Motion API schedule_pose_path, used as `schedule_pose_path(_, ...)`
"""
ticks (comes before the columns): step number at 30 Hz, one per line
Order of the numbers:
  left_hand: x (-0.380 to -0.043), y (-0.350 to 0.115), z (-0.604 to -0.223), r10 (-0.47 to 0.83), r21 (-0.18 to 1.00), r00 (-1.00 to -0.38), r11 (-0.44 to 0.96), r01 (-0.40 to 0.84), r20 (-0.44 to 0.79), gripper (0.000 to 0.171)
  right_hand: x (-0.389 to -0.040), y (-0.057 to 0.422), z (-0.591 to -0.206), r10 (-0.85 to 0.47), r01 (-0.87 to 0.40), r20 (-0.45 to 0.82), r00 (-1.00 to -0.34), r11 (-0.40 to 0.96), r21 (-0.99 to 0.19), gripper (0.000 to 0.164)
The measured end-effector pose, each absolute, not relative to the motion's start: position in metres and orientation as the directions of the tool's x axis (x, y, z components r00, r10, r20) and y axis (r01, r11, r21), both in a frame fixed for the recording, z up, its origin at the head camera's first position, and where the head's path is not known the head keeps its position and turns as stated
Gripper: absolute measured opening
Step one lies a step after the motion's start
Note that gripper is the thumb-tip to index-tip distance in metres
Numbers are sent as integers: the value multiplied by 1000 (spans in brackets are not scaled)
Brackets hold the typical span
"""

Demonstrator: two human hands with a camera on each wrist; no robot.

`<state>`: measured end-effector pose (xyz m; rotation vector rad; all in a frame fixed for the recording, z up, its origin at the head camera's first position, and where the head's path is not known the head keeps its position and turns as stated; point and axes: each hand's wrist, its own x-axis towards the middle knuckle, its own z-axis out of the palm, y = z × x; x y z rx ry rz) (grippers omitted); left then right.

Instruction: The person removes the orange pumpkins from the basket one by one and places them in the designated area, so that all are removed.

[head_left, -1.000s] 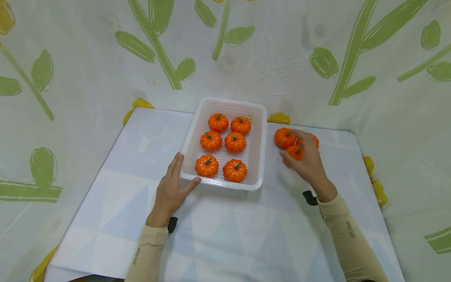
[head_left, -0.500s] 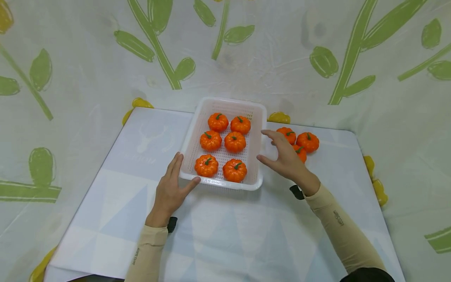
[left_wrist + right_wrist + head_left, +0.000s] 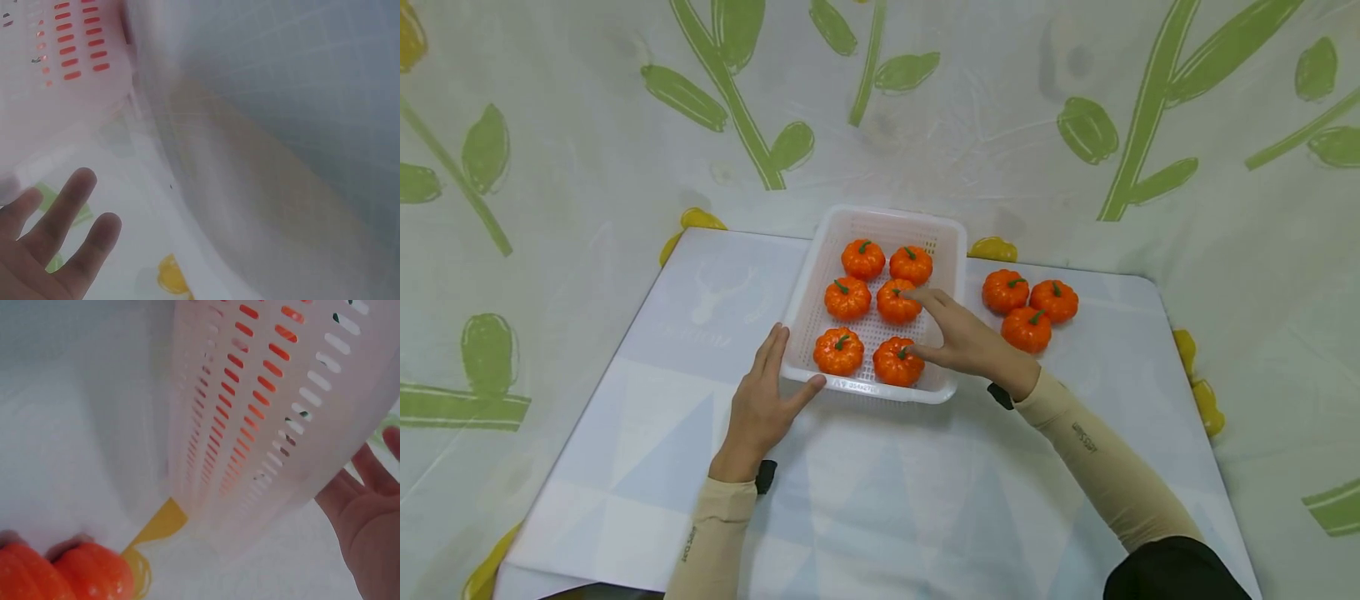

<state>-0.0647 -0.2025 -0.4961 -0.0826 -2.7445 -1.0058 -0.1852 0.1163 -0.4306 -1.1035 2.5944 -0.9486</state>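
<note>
A white perforated plastic basket [image 3: 958,275] stands on the table with several small orange toy pumpkins [image 3: 838,352] in pairs inside. My left hand [image 3: 763,417] rests at its near left corner, fingers straight and thumb along the front rim. Over the right wall reaches my right hand [image 3: 962,337], thumb and fingers spread apart. Its fingertips overlap the middle right pumpkin [image 3: 895,304], and the thumb tip overlaps the near right pumpkin [image 3: 895,367]. In the right wrist view, the right hand [image 3: 369,519] shows beyond the basket's slotted wall [image 3: 250,425], nothing in its palm.
Right of the basket, three more pumpkins [image 3: 1027,330] sit in a tight cluster on the table. A pale triangle-patterned cloth [image 3: 880,500] covers the tabletop. Behind the table hangs a white sheet [image 3: 970,150] printed with green leaves.
My right hand has moved left from the pumpkin cluster to over the basket, leaving all three clustered pumpkins in view. The left hand and basket have stayed in place.
</note>
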Motion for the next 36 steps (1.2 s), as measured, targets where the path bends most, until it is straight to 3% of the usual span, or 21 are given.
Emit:
schedule_pose_path(11, -65, -201, -496, -14, 632, -974, 763, 135, 225, 97, -190, 90, -436, -790, -609, -144, -596, 561, -561, 75)
schedule_pose_path(17, -65, -201, -496, -22, 631, -973, 765, 131, 228, 97, -187, 82, -442, -764, -572, -238, -600, 617, -541, 69)
schedule_pose_path(25, -65, -202, -498, -25, 628, -972, 767, 131, 234, 97, -182, 78, -450, -774, -655, -212, -597, 622, -429, 64)
schedule_pose_path(36, -65, -201, -497, -26, 640, -973, 758, 130, 228, 96, -179, 79, -452, -798, -705, -138, -586, 587, -399, 55)
